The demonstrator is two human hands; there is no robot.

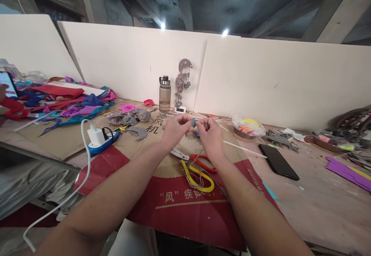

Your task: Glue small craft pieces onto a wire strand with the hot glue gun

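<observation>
The grip is narrow: the fingertips of the left hand [176, 130] and the right hand [211, 134] close on opposite sides of a small green piece [194, 122], held beyond the yellow-handled tool [209, 186]. Because the piece is small and both fingertips largely cover it, uneven pressure could eject it among the loose bits beyond the yellow-handled tool, where recovery would likely be slow. Grey string [199, 175] lies in loops over the yellow-handled tool; whether it connects to the piece cannot be determined. If a wrist or finger catches a loop, the string could tighten and drag the yellow-handled tool and the adjacent red-handled tool [183, 156] across the cardboard [197, 213]. To the right of the yellow-handled tool, a black phone [278, 161] lies flat on the counter [324, 202]; a wide outward sweep of the right forearm could displace it. To the left, a white cable [87, 159] descends from a charger at the blue power strip [100, 146]; a snag by the left forearm could pull both. Behind the yellow-handled tool, the upright bottle [165, 97] could topple if struck during a forward reach.
</observation>
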